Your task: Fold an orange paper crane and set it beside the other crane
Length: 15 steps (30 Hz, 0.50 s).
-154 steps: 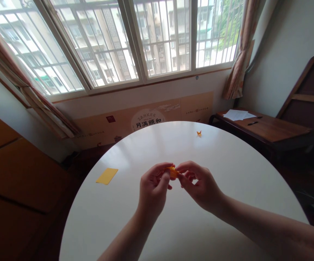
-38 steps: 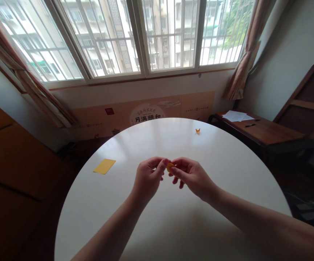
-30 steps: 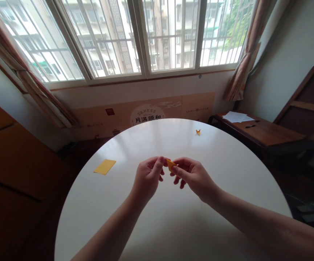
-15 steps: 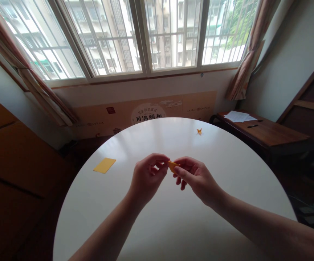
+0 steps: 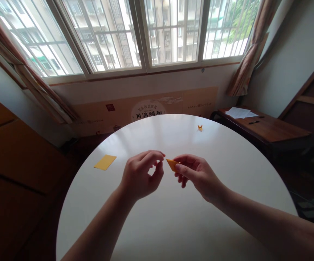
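Note:
My right hand (image 5: pixel 196 174) pinches a small folded orange paper piece (image 5: pixel 171 164) between thumb and forefinger, holding it above the round white table (image 5: pixel 173 217). The paper's pointed tip faces left. My left hand (image 5: pixel 140 174) hovers just left of that tip with curled fingers. Its thumb and forefinger are a little apart, and it holds nothing and does not touch the paper.
A flat yellow paper sheet (image 5: pixel 105 162) lies on the table's left side. A tiny orange folded figure (image 5: pixel 199 127) stands near the far edge. A dark wooden side table (image 5: pixel 271 130) with white papers (image 5: pixel 238 112) and a pen (image 5: pixel 254 122) is at the right. Printed cardboard (image 5: pixel 148 110) leans under the window.
My left hand has let go of the orange paper and drawn slightly left. The right hand still pinches the paper, whose tip now shows free.

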Available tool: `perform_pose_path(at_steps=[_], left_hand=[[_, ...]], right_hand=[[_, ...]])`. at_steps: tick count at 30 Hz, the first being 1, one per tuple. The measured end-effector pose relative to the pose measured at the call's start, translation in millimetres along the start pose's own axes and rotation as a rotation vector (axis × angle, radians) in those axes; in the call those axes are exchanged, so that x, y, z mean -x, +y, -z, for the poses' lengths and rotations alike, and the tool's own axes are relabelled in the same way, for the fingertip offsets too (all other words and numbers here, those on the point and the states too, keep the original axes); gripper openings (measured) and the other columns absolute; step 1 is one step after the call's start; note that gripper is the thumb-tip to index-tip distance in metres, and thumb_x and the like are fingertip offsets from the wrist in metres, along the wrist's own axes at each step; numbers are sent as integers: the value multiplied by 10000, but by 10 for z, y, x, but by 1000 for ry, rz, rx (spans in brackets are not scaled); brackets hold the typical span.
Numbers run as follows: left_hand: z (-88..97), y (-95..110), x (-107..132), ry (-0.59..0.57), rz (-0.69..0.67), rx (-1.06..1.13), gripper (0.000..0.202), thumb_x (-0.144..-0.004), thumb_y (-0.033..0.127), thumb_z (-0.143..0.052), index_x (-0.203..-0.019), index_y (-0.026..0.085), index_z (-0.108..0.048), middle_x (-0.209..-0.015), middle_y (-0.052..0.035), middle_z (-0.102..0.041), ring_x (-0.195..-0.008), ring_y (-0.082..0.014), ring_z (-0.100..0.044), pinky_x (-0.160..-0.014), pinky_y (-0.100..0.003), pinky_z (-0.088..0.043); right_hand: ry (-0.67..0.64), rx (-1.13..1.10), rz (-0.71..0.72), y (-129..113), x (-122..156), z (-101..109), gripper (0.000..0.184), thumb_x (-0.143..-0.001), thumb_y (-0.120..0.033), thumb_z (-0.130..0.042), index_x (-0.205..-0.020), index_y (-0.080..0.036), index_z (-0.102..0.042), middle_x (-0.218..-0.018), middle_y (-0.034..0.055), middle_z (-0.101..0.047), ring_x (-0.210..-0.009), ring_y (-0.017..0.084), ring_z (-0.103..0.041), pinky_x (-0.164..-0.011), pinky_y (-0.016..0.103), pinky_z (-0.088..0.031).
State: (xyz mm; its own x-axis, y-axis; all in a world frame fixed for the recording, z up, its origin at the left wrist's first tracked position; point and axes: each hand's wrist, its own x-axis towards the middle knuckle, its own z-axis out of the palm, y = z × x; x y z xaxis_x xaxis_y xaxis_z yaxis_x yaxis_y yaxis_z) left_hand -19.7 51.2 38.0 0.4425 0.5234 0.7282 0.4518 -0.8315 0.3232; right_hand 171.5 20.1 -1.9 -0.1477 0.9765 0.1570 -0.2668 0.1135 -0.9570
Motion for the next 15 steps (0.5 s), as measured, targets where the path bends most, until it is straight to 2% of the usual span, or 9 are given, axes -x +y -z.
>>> perform_pose_path(at_steps=[2, 4, 6, 8, 11, 15], left_hand=[[-14, 21, -7, 54, 86, 33, 113, -793, 97, -577, -827, 198, -613, -848, -25, -725, -606, -114, -625, -568, -230, -530], [-53, 57, -12, 82, 241, 128, 73, -843, 154, -562, -798, 191, -607, -749, -11, -684, -555, -105, -597, -517, -214, -509], [-105, 96, -12, 63, 391, 275, 137, -891, 236, -551, -780, 182, -610, -656, 3, -631, -504, -99, -565, -457, -197, -472], [-147, 127, -9, 31, 484, 415, 191, -911, 307, -560, -787, 175, -622, -596, 13, -593, -480, -98, -546, -428, -189, -452], [-164, 158, -9, 15, 543, 517, 220, -905, 356, -592, -804, 165, -639, -569, 17, -577, -481, -99, -542, -425, -185, -453], [-133, 186, -24, 7, 564, 540, 242, -890, 357, -611, -768, 152, -647, -560, 18, -561, -476, -89, -519, -411, -173, -439]], right_hand=[[30, 36, 25, 2, 9, -4, 221, -829, -341, -722, -969, -171, -705, -678, 15, -679, -559, 129, -616, -458, 225, -505], [65, 92, 68, -10, 24, -11, 205, -836, -334, -709, -962, -172, -704, -676, 19, -684, -557, 130, -617, -459, 225, -505], [95, 165, 141, -33, 44, -19, 182, -844, -317, -695, -958, -175, -706, -693, 28, -696, -582, 138, -636, -476, 229, -514], [122, 247, 226, -57, 62, -24, 153, -854, -292, -681, -955, -181, -709, -723, 37, -711, -616, 148, -657, -498, 236, -523], [149, 360, 318, -73, 79, -25, 126, -865, -256, -666, -964, -196, -716, -775, 38, -729, -640, 151, -672, -534, 251, -543], [179, 475, 409, -58, 82, -19, 126, -871, -212, -654, -977, -209, -721, -876, 40, -755, -683, 152, -691, -573, 256, -566]])
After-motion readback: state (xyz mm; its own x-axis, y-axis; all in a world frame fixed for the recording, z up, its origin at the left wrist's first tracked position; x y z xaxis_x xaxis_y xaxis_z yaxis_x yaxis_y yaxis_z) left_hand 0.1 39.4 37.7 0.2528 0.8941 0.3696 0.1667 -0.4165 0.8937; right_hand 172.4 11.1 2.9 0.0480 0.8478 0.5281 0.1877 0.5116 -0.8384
